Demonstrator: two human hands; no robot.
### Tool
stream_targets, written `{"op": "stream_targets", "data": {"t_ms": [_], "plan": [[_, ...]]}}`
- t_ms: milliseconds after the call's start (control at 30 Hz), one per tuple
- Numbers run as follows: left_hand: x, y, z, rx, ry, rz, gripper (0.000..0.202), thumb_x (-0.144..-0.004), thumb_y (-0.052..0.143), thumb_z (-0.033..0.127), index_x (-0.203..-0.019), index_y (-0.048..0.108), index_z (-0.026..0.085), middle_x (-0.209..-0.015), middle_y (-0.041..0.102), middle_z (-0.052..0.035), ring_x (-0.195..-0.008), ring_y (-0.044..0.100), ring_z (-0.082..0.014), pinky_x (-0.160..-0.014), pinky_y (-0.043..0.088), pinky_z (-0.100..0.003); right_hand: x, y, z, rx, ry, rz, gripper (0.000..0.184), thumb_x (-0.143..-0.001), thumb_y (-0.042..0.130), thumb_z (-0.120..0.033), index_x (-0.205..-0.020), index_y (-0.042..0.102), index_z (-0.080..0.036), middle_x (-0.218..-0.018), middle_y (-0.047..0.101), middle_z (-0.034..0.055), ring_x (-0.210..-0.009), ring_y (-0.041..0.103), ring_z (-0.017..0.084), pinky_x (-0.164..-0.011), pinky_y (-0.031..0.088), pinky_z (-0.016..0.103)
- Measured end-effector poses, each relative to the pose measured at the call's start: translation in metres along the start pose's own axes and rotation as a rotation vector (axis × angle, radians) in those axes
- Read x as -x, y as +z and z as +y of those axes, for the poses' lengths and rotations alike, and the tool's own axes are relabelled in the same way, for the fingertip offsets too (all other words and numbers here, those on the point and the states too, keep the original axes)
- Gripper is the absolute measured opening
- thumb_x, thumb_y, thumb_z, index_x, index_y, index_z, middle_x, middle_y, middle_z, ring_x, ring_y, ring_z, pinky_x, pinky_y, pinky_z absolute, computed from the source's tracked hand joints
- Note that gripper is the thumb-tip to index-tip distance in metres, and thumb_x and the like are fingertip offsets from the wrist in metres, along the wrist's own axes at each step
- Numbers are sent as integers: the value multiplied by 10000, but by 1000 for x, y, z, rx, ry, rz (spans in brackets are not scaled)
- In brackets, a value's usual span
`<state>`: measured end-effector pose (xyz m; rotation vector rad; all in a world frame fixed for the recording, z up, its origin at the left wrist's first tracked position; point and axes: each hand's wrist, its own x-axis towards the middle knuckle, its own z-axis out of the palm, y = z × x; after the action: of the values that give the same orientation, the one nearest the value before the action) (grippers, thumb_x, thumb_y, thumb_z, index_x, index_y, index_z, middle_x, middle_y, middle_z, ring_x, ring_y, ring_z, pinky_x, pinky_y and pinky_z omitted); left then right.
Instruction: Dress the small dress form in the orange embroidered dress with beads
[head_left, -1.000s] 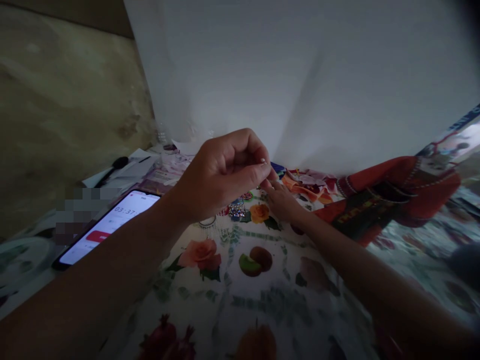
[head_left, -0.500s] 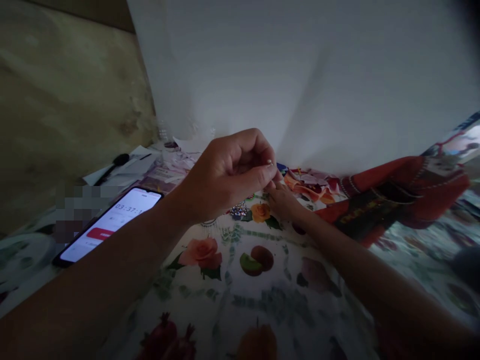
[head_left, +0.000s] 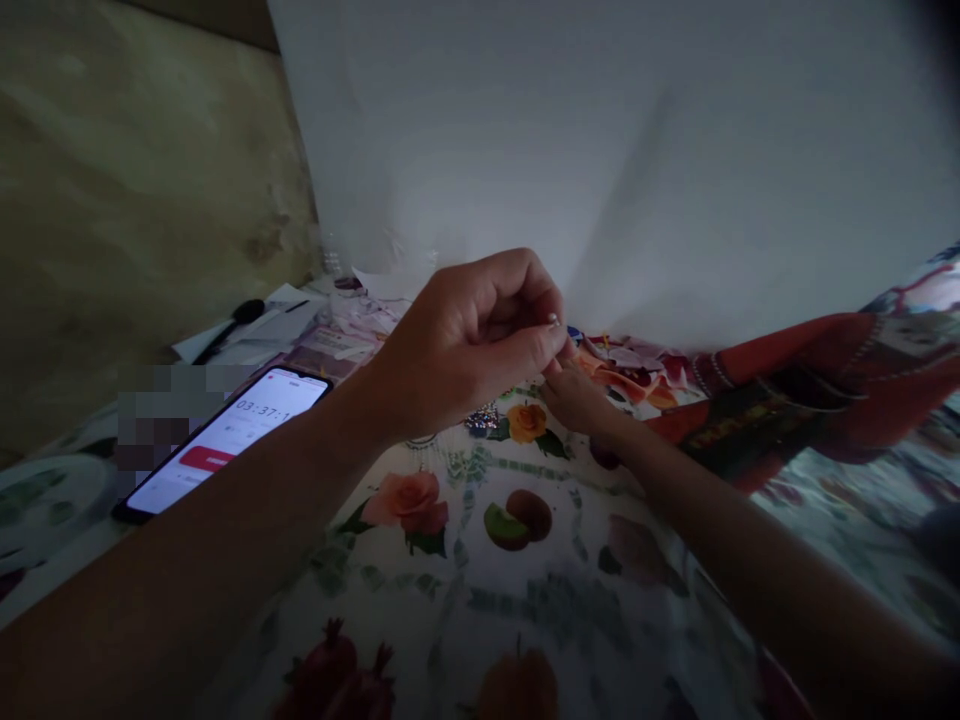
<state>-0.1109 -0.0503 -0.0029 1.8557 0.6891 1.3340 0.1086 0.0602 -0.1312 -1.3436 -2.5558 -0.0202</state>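
Note:
My left hand (head_left: 480, 330) is raised over the table with thumb and forefinger pinched. A tiny whitish bead (head_left: 553, 320) shows between those fingertips. Close behind and below it, my right hand (head_left: 579, 398) has its fingers drawn together, their tips partly covered by the left hand; whatever they hold is hidden. Beneath both hands, a small heap of glittering beads (head_left: 484, 416) lies on the flower-and-fruit tablecloth (head_left: 480, 590). Partly behind my left wrist is a strand-like beaded piece (head_left: 426, 448), too dim to make out fully.
A lit phone (head_left: 225, 440) showing a timer lies left, partly behind my left forearm. Papers (head_left: 289, 325) and a black spoon-shaped object (head_left: 244, 315) are beyond it. An orange and dark beaded cloth item (head_left: 795, 385) stands right. A pale panel (head_left: 562, 150) rises behind.
The whole view has shifted slightly, so both hands and the phone appear a little further right. My hands keep the same pinched pose close together, with the bead still at the left fingertips.

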Motion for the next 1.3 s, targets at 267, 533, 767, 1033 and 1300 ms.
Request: {"op": "stream_targets", "data": {"t_ms": [267, 533, 767, 1033, 1300], "plan": [[-1, -2, -1, -4, -8, 0, 80, -879, 624, 153, -812, 608, 195, -798, 685, -18, -811, 720, -181, -706, 619, -297, -4, 12, -9, 1, -47, -58, 499, -888, 399, -60, -1332, 611, -142, -1351, 580, 178, -1242, 531, 295, -1078, 420, 463], [0, 0, -4, 3, -15, -11, 66, -887, 621, 168, -828, 614, 196, -817, 687, -21, -833, 716, -185, -721, 620, -299, 25, -1, 1, -70, -48, -72, 465, -940, 454, -176, -1387, 565, -110, -1406, 548, 202, -1310, 505, 300, -1110, 407, 461], [0, -1, -3, -24, -3, -10, 66, -888, 628, 176, -828, 610, 196, -806, 686, -20, -828, 719, -185, -723, 624, -298, 22, -6, -3, -86, 1, -67, 491, -896, 420, -94, -1370, 544, -124, -1348, 598, 187, -1249, 568, 280, -1065, 452, 428], [0, -1, -4, -20, -1, -16, 64, -891, 628, 175, -836, 616, 205, -825, 699, -26, -820, 714, -190, -708, 620, -317, 25, 6, -5, -57, 13, -34, 369, -898, 440, -109, -1245, 567, -108, -1230, 621, 209, -1178, 568, 303, -1053, 460, 460], [-1, -2, -6, -19, 10, -31, 58, -900, 625, 183, -850, 631, 213, -846, 716, -36, -831, 713, -192, -687, 601, -312, 28, 6, -20, -140, -50, -41, 354, -1009, 355, -226, -1308, 521, -132, -1351, 575, 187, -1312, 503, 266, -1138, 396, 435]]}}
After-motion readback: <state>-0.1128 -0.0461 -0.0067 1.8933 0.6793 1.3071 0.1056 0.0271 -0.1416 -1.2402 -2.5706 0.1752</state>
